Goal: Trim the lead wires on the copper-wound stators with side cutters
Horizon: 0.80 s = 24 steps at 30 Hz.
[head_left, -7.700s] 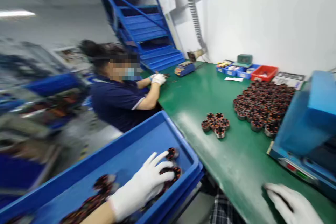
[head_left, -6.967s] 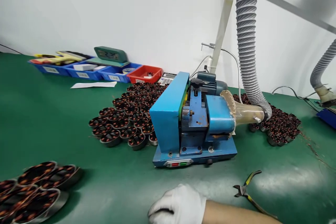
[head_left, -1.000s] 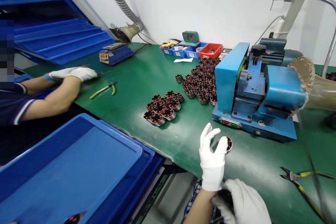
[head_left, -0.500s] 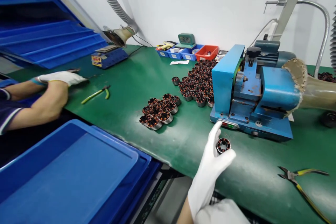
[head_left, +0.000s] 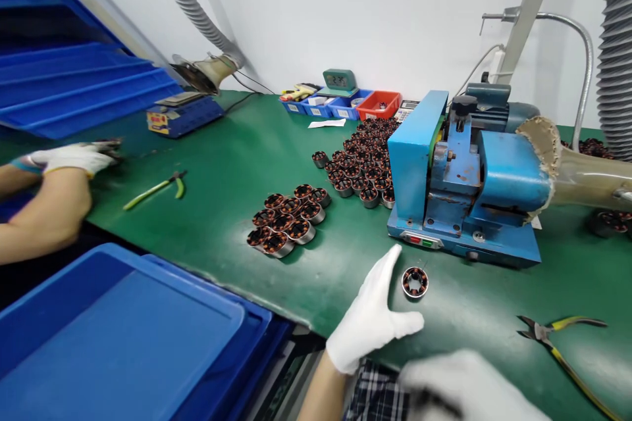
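Note:
My left hand point(head_left: 371, 316), in a white glove, hovers open over the green bench point(head_left: 237, 164) with its fingers stretched toward a single wound stator point(head_left: 415, 281), just left of it and not touching. That stator stands alone in front of the blue machine point(head_left: 459, 177). My right hand point(head_left: 459, 388), also gloved, sits blurred at the bottom edge; something dark shows under it, and its fingers are smeared. A small cluster of stators point(head_left: 289, 220) lies left of centre, and a larger pile point(head_left: 360, 158) sits beside the machine.
A blue tray point(head_left: 123, 335) fills the lower left. A co-worker's gloved hands point(head_left: 69, 158) work at the left edge, near green-handled pliers point(head_left: 153, 189). Yellow-handled cutters point(head_left: 557, 335) lie at the right. Small bins point(head_left: 345, 105) and a clock line the wall. A hose point(head_left: 592, 174) joins the machine.
My left hand has let go of the single stator and drawn back left, leaving it standing on the bench. My right hand has shifted right along the bottom edge.

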Tool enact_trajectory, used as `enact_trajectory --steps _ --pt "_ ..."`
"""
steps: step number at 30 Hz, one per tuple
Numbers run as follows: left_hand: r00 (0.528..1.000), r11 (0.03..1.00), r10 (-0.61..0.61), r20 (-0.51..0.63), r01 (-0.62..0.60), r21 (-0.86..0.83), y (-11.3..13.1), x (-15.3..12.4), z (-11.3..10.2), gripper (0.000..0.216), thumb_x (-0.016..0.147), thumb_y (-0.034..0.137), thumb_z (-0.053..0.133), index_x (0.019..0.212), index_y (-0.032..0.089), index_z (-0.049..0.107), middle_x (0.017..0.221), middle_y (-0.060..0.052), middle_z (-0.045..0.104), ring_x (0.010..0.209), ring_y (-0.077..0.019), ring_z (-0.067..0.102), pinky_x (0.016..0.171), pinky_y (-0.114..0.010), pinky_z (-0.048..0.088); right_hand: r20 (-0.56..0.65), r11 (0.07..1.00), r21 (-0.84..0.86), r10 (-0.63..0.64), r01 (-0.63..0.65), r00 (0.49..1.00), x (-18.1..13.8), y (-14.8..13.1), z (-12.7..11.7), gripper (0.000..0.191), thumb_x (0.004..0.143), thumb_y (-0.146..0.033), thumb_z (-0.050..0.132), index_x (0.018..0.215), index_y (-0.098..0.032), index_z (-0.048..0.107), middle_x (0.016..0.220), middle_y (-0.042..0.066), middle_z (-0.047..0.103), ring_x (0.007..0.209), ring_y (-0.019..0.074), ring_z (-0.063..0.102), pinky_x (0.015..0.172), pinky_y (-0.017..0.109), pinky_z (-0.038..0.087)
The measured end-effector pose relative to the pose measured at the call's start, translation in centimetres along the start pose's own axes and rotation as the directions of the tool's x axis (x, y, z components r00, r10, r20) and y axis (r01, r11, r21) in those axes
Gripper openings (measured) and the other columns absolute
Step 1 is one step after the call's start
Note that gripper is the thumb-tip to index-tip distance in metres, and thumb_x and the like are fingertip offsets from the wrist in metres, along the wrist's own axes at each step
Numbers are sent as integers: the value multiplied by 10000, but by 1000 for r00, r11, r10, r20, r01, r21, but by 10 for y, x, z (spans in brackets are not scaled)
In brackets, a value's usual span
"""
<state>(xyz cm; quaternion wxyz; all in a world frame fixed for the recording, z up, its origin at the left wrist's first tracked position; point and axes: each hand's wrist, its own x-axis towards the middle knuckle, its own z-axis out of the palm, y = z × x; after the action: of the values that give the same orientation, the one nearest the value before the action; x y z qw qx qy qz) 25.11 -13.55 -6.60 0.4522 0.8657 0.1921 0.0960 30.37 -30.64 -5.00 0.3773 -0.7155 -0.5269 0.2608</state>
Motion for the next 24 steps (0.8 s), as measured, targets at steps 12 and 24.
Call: enact_trajectory --steps 12,24 --pt "942 901 333 -38 -306 308 11 -18 72 686 771 394 612 1336 110 346 1226 -193 567 1162 -357 507 949 -542 451 -474 786 566 557 -248 682 12 40 -16 37 678 -227 696 651 -213 718 696 20 625 687 185 583 646 288 457" --pt "958 909 276 74 -285 303 20 -16 61 720 707 327 660 1332 186 331 1260 -143 549 1213 -342 464 980 -531 424 -498 637 767 666 -77 555 -21 61 -52 306 652 -388 748 865 -180 680 761 59 696 604 178 635 561 308 528"
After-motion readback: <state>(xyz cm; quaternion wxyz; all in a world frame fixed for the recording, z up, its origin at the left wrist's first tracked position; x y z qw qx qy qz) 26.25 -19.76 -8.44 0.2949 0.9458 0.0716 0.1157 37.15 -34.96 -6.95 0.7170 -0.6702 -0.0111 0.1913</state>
